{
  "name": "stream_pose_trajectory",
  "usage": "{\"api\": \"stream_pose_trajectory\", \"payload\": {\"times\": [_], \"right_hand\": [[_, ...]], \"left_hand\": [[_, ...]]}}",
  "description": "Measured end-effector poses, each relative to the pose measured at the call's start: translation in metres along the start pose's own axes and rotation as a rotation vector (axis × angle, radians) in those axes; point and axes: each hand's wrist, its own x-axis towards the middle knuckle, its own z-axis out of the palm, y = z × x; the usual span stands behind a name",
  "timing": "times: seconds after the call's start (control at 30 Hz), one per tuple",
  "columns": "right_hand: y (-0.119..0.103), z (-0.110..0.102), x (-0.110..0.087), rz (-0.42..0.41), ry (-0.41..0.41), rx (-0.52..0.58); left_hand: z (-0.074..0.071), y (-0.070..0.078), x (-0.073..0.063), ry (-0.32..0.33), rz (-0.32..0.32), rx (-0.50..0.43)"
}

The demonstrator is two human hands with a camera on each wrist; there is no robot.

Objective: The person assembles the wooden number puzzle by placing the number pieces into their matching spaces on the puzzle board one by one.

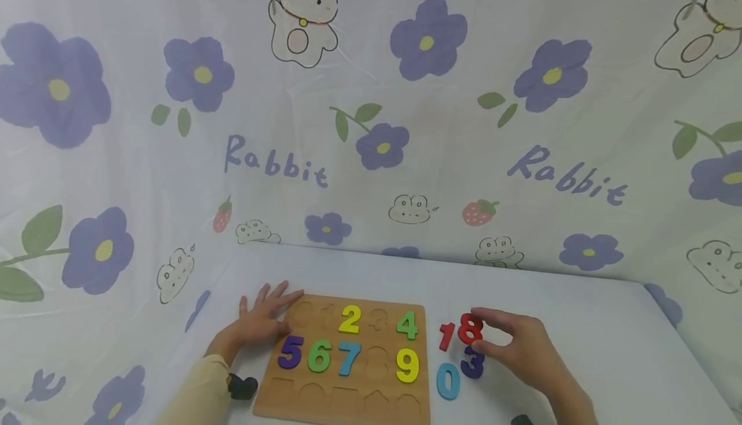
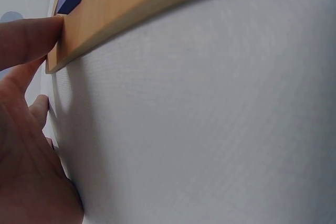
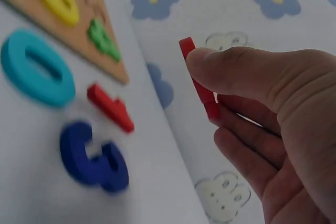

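Note:
In the head view my right hand (image 1: 524, 351) pinches a red number 8 (image 1: 470, 329) between thumb and fingers. The right wrist view shows that red 8 (image 3: 198, 77) edge-on, lifted off the table. My left hand (image 1: 263, 317) rests at the upper left corner of a wooden number puzzle board (image 1: 342, 407), fingers spread and thumb touching its edge. The board carries a yellow 2 (image 1: 350, 319), green 4 (image 1: 408, 326), purple 5 (image 1: 290, 352), green 6 (image 1: 319, 355), blue 7 (image 1: 349, 357) and yellow 9 (image 1: 408, 365). Bare recesses show between them, one 8-shaped (image 1: 377, 362).
Right of the board lie a red 1 (image 1: 446, 336), a dark blue 3 (image 1: 472, 364) and a light blue 0 (image 1: 448, 381) on the white table (image 1: 614, 348). A black object (image 1: 242, 387) is near my left wrist. Behind hangs a flowered rabbit-print cloth (image 1: 464, 122).

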Motion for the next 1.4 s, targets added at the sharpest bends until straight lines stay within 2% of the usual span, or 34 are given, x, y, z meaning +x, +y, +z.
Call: {"api": "stream_pose_trajectory", "payload": {"times": [0.2,0.4,0.57,0.73,0.8,1.07,1.23,1.4], "right_hand": [[-0.032,0.017,-0.007,-0.001,-0.004,0.067],[-0.058,0.038,-0.008,-0.001,-0.022,0.143],[-0.071,0.054,-0.003,-0.091,-0.061,0.162],[-0.077,0.068,0.003,-0.230,-0.103,0.157],[-0.079,0.073,0.004,-0.256,-0.123,0.161],[-0.088,0.094,0.009,-0.217,-0.231,0.197],[-0.089,0.105,0.010,-0.215,-0.267,0.168],[-0.090,0.114,0.012,-0.174,-0.301,0.144]], "left_hand": [[0.002,-0.001,0.004,-0.010,-0.033,0.037],[0.006,-0.007,0.008,0.004,-0.036,0.054],[0.008,-0.014,0.011,0.002,-0.053,0.072],[0.008,-0.011,0.011,0.003,-0.048,0.066],[0.008,-0.009,0.010,0.010,-0.039,0.059],[0.010,-0.010,0.009,0.020,-0.041,0.062],[0.010,-0.009,0.009,0.023,-0.041,0.053],[0.006,-0.001,0.005,0.009,-0.038,0.036]]}}
